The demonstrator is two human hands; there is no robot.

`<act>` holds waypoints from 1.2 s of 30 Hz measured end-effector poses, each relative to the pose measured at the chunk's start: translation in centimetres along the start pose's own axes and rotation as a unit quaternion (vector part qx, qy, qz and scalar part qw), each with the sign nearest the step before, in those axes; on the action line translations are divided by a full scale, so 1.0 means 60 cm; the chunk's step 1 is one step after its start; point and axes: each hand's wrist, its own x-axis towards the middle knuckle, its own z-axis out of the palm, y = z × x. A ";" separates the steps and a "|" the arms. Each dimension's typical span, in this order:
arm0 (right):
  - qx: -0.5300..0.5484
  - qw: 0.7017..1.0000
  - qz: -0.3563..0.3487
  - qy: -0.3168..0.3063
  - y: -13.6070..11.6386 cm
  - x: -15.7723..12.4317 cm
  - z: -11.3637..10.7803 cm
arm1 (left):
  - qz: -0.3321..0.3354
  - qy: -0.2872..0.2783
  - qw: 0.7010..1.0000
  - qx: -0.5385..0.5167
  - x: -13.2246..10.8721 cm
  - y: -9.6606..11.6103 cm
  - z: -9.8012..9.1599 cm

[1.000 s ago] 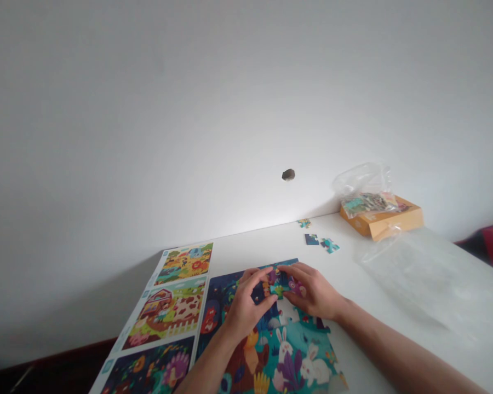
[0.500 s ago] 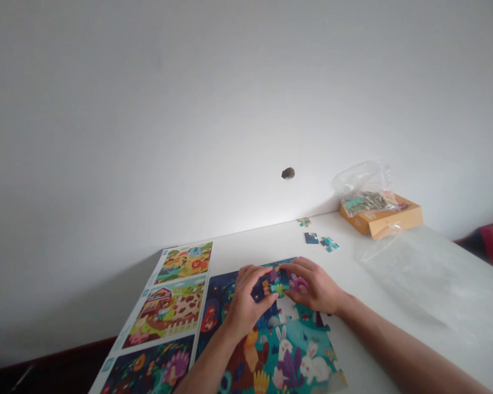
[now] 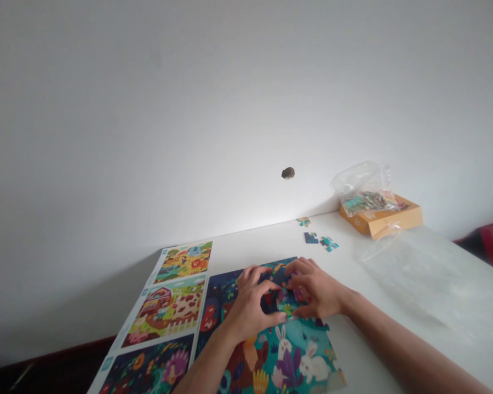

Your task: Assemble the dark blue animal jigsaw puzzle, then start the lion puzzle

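Note:
A nearly assembled jigsaw puzzle [image 3: 296,336] with white rabbits and forest animals lies on the table. Near its upper middle, a green and teal puzzle piece [image 3: 286,308] sits down in the gap among its neighbours; whether it is fully flush I cannot tell. My left hand [image 3: 252,300] holds the piece's left side, thumb at the lower edge and curled fingers above. From the right, my right hand [image 3: 322,291] has its thumb and bent fingers on the piece too. Parts of the puzzle are hidden under both hands.
Left of the puzzle lies a picture sheet [image 3: 199,290] with several printed scenes. Three loose pieces, one a teal piece [image 3: 329,244], lie toward the wall. An orange box [image 3: 388,219] bears a bag of pieces [image 3: 365,201]; a clear plastic bag [image 3: 435,279] lies at right.
The green and teal piece has moved slightly down and right into the gap, both hands moving with it. The white gap seen beneath it is now covered.

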 end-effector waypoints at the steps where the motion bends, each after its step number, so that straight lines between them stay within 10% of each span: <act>1: -0.001 1.000 -0.001 -0.008 -0.002 0.000 0.000 | 0.003 -0.007 1.000 0.004 0.000 0.001 -0.001; 21: 0.000 1.000 -0.005 -0.022 -0.005 -0.001 -0.003 | 0.014 -0.049 0.998 0.035 -0.003 0.002 -0.006; 36: 0.004 0.999 -0.040 0.005 -0.004 0.002 -0.008 | -0.007 0.072 0.997 -0.016 0.001 -0.013 0.002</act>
